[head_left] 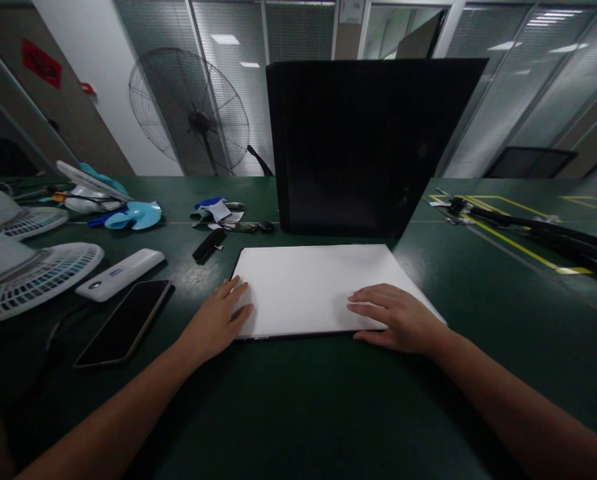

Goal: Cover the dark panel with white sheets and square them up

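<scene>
A flat white rectangular board or pad (303, 287) with a thin dark edge lies on the green table (288, 413) in front of me. My left hand (221, 317) rests at its left edge, fingers stretched out over the corner area. Over the right part lies my right hand (396, 317), fingers spread, its thumb near the front edge. Neither hand grasps anything. Directly behind the white board stands a large black panel (363, 147), upright and leaning slightly; whether it joins the board is not clear.
To the left are a dark phone (126, 323), a white oblong device (121, 273), white fan parts (53, 277) and a light-blue fan blade (136, 215). A small black object (208, 245) lies beyond my left hand. Black rods (553, 230) lie at the right.
</scene>
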`<act>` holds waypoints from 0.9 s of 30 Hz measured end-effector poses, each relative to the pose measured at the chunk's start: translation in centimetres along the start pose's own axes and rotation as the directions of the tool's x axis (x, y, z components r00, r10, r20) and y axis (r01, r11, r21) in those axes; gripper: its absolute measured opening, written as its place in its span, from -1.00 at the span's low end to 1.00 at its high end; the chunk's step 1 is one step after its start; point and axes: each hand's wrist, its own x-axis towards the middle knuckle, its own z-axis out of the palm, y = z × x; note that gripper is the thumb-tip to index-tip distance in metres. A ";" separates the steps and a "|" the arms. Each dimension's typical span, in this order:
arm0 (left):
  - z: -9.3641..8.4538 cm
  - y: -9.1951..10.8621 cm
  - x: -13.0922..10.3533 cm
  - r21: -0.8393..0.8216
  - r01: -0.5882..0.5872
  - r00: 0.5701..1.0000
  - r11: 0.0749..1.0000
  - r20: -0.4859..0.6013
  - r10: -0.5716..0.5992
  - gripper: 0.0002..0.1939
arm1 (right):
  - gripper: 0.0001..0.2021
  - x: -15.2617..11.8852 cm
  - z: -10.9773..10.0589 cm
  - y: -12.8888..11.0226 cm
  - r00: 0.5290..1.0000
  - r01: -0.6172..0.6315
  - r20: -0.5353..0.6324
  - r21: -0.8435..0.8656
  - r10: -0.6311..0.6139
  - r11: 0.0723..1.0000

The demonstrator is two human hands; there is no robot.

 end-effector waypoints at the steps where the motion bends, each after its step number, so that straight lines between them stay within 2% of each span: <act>1: 0.1 0.0 0.0 -0.001 -0.003 1.000 1.000 -0.003 0.003 -0.36 | -0.58 0.0 -0.1 -0.1 0.997 0.069 -0.041 -0.043 -0.071 0.997; 4: 0.0 0.0 0.1 -0.005 -0.004 1.000 1.000 -0.005 0.004 -0.38 | -0.76 0.3 -0.4 -0.9 0.956 0.238 -0.130 -0.170 -0.261 0.956; 6: -0.5 0.3 0.1 -0.004 0.013 1.000 1.000 -0.012 -0.013 -0.38 | -0.78 0.3 -0.5 -1.5 0.923 0.314 -0.155 -0.232 -0.353 0.921; 7: -0.9 0.5 0.0 0.002 0.013 0.999 1.000 -0.042 -0.013 -0.39 | -0.77 0.3 -0.6 -1.7 0.908 0.341 -0.161 -0.256 -0.388 0.904; 9: -2.0 1.2 -0.3 0.025 -0.045 0.983 0.999 -0.178 0.049 -0.45 | -0.74 0.3 -0.8 -2.1 0.889 0.365 -0.167 -0.304 -0.427 0.880; 10: -2.5 1.6 -0.4 0.047 -0.122 0.957 0.991 -0.259 0.130 -0.51 | -0.73 0.3 -1.0 -2.3 0.885 0.363 -0.172 -0.331 -0.434 0.871; 12: -3.5 2.4 -0.8 0.105 -0.353 0.856 0.930 -0.365 0.366 -0.64 | -0.72 0.2 -1.4 -2.5 0.877 0.344 -0.195 -0.383 -0.439 0.857; 14: -4.0 3.3 -1.2 0.156 -0.567 0.730 0.809 -0.359 0.581 -0.71 | -0.72 0.2 -1.7 -2.6 0.873 0.326 -0.215 -0.409 -0.437 0.852; 15: -4.1 3.7 -1.3 0.169 -0.630 0.691 0.758 -0.325 0.646 -0.69 | -0.72 0.1 -1.8 -2.6 0.873 0.319 -0.226 -0.407 -0.433 0.856; 16: -3.9 4.1 -1.4 0.178 -0.660 0.674 0.729 -0.286 0.681 -0.65 | -0.71 0.1 -1.8 -2.6 0.875 0.311 -0.234 -0.397 -0.423 0.864; 18: -3.5 4.7 -1.4 0.201 -0.660 0.690 0.724 -0.219 0.690 -0.57 | -0.67 0.0 -1.8 -2.5 0.887 0.290 -0.243 -0.365 -0.392 0.884; 20: -3.1 5.2 -1.3 0.230 -0.640 0.705 0.733 -0.206 0.679 -0.56 | -0.61 -0.2 -1.8 -2.3 0.897 0.275 -0.246 -0.338 -0.366 0.900; 27: -3.3 6.4 -1.7 0.359 -0.547 0.682 0.756 -0.333 0.651 -0.45 | -0.52 0.2 -3.6 -2.4 0.904 0.211 -0.292 -0.332 -0.313 0.919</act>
